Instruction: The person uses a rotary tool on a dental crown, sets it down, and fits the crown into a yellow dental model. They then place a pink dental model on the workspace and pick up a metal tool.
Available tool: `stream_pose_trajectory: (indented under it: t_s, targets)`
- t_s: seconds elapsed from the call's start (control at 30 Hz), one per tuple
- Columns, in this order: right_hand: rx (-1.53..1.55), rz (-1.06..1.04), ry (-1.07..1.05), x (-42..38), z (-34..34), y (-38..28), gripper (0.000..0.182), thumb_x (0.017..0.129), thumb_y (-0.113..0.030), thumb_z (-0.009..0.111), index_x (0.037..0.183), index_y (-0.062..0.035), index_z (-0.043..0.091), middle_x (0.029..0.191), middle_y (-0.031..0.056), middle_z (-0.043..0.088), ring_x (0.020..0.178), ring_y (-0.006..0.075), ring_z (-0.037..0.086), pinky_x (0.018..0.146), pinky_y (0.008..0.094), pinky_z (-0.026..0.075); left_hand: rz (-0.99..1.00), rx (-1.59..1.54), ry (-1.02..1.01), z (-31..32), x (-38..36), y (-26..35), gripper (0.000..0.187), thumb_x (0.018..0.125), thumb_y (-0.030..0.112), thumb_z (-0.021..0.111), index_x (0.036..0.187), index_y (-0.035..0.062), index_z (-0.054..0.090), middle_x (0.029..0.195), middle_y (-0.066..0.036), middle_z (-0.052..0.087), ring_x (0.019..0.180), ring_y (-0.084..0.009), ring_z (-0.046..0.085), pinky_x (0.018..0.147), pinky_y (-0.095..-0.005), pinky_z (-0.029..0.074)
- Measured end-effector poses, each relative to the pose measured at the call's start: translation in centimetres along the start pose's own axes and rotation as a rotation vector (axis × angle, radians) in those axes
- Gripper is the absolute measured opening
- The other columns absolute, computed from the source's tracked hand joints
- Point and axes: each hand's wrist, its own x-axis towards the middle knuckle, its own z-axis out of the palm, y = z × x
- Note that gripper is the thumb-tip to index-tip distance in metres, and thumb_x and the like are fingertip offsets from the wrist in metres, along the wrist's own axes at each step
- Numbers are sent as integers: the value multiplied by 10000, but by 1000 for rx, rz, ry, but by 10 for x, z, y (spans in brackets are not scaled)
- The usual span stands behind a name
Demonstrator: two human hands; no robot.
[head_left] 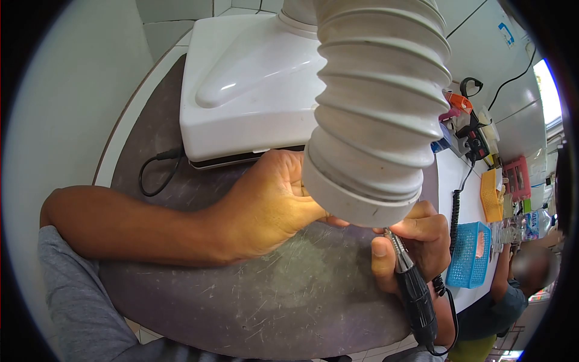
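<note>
The right hand [425, 244] grips the handpiece [414, 297] near the white hose [377, 136], the left hand [265, 214] bends its fingers (what they hold, I cannot tell), and work seems under way, its finished and remaining parts hidden.

From here I saw pale walls [78, 90], a scratched dark tabletop [289, 301], white floor tiles [386, 351] below, and a bright window [547, 84] at right.
</note>
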Motion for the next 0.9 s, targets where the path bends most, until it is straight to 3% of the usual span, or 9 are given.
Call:
stream_pose_trajectory:
  t_s: [0.3, 0.5, 0.57, 0.6, 0.7, 0.77, 0.9]
  targets:
    - [-13, 24, -29, 0, -1, -2, 280, 756, -18, 755, 962, -4, 566, 799, 145, 637, 809, 311, 719, 645, 304, 583, 114, 39, -4, 3, -2, 2, 186, 901, 75, 656, 1050, -30, 620, 963, -79, 683, 891, -127, 645, 820, -263, 540]
    - [-50, 17, -80, -1, -5, -6, 265, 779, -31, 740, 963, 4, 553, 812, 149, 631, 811, 309, 717, 638, 306, 579, 73, 73, 19, 4, -2, 6, 188, 895, 58, 659, 1061, -21, 622, 980, -83, 683, 892, -136, 653, 831, -287, 555]
    - [5, 70, -20, -2, -5, -5, 268, 792, -37, 726, 973, 10, 534, 822, 154, 620, 823, 313, 713, 678, 331, 586, -113, 2, 84, 9, -2, 15, 199, 889, 57, 667, 1071, -11, 624, 1000, -86, 685, 911, -141, 658, 828, -293, 557]
    - [5, 70, -20, -2, -5, -5, 268, 792, -37, 726, 973, 10, 534, 822, 154, 620, 823, 313, 713, 678, 331, 586, -113, 2, 84, 6, -1, 12, 199, 889, 57, 667, 1071, -11, 624, 1000, -86, 685, 911, -141, 658, 828, -293, 557]
    - [24, 85, -55, -1, -6, -5, 275, 797, -38, 718, 983, 7, 521, 824, 156, 610, 851, 331, 707, 701, 349, 585, 23, -28, -53, -8, 9, -13, 215, 882, 53, 677, 1079, -15, 623, 1020, -82, 686, 947, -142, 653, 860, -289, 543]
    - [63, 76, -47, -2, -5, -4, 278, 795, -38, 721, 985, -2, 521, 821, 152, 609, 871, 350, 704, 698, 352, 583, 250, 5, -98, -9, 16, -29, 232, 871, 42, 686, 1086, -19, 621, 1044, -79, 684, 988, -139, 642, 896, -286, 524]
    - [73, 90, -59, -2, -5, -5, 281, 789, -37, 727, 985, -10, 528, 821, 149, 614, 879, 361, 703, 689, 341, 581, 244, -53, -86, -8, 16, -30, 253, 860, 33, 696, 1094, -24, 618, 1061, -75, 681, 1005, -130, 631, 919, -283, 510]
